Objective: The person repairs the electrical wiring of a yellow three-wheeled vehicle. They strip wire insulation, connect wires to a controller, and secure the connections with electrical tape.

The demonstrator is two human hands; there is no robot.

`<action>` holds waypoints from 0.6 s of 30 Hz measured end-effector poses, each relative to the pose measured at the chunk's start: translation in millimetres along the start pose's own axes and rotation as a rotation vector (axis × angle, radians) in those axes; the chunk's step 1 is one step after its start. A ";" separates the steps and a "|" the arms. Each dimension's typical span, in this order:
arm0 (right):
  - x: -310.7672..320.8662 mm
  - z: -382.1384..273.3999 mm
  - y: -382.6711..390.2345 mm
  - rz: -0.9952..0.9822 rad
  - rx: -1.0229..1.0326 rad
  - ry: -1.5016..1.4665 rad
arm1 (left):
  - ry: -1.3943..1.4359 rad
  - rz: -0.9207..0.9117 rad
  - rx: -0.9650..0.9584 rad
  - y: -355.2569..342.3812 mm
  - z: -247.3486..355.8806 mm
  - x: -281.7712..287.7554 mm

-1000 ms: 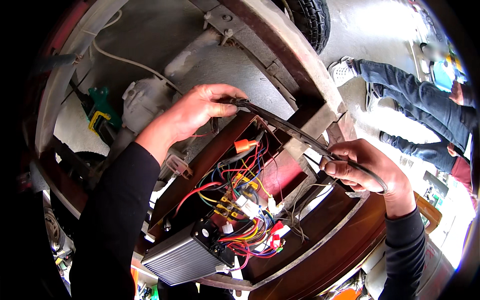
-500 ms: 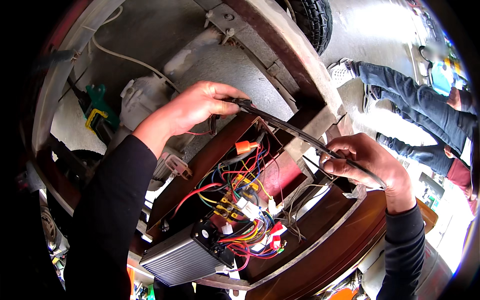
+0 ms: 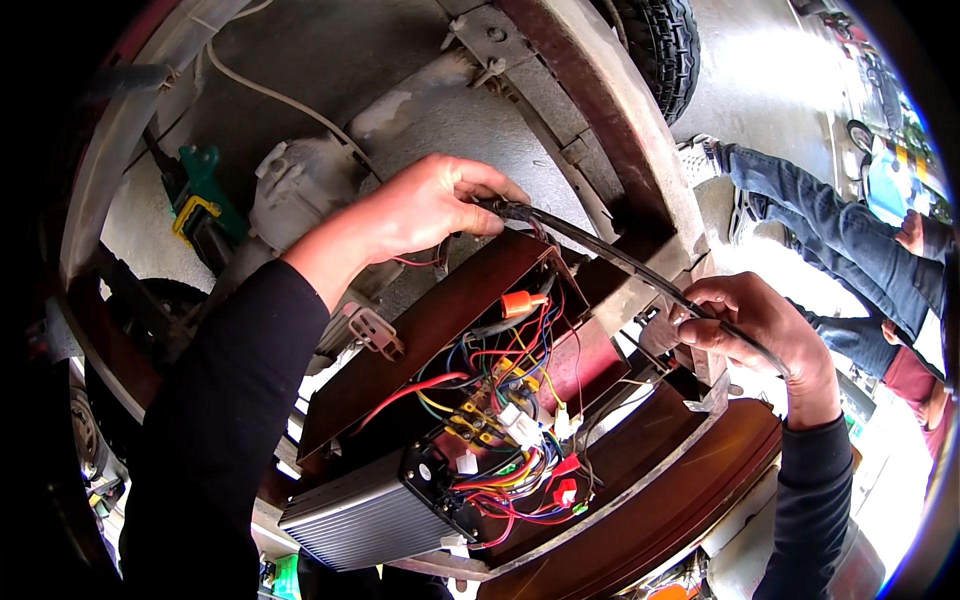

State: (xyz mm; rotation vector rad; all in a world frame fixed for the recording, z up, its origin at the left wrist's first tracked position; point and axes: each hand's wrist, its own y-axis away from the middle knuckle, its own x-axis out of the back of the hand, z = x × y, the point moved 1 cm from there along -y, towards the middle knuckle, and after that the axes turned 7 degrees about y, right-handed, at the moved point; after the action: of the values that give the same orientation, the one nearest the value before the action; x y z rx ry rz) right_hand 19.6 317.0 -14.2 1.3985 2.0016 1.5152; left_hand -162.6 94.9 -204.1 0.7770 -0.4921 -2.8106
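A black cable (image 3: 615, 257) runs slantwise between my two hands, above an open brown metal box. My left hand (image 3: 440, 205) pinches its upper left end, thumb against fingers. Lower on the right, my right hand (image 3: 745, 325) is closed on the same cable, whose tail lies along the palm toward the wrist. Beneath them the box (image 3: 400, 345) holds a tangle of coloured wires (image 3: 525, 480), an orange connector cap (image 3: 522, 304) and a yellow terminal block (image 3: 475, 415). A finned silver controller (image 3: 370, 520) sits at the box's near left end.
A rusty metal frame (image 3: 600, 90) surrounds the work. Behind lie a green and yellow tool (image 3: 200, 205), a pale motor-like housing (image 3: 300, 190) and a tyre (image 3: 668, 50). People in jeans (image 3: 840, 205) stand at the right. A curved brown panel (image 3: 640, 490) spans the near side.
Both hands still grip the cable. The view has shifted slightly, so the frame and box sit a little farther right. My right hand appears slightly lower.
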 end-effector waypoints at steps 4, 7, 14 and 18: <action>-0.3 2.1 -2.3 -0.005 -0.002 0.027 | -0.064 0.008 -0.002 -0.5 -2.7 1.9; 0.0 -2.5 -2.0 -0.008 0.016 0.032 | -0.080 0.025 -0.009 -1.7 -5.5 1.5; 2.8 -11.3 -2.3 0.049 0.015 0.153 | -0.138 0.037 -0.019 -3.8 -5.2 -1.2; 9.6 -10.6 -3.6 0.023 0.102 0.187 | -0.085 0.044 -0.023 1.7 -1.5 -4.8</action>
State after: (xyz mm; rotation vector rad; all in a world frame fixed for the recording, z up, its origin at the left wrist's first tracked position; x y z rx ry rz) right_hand 5.6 318.4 -9.8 1.3675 2.2079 1.6290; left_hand -157.6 94.2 -202.5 0.6359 -0.4835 -2.8125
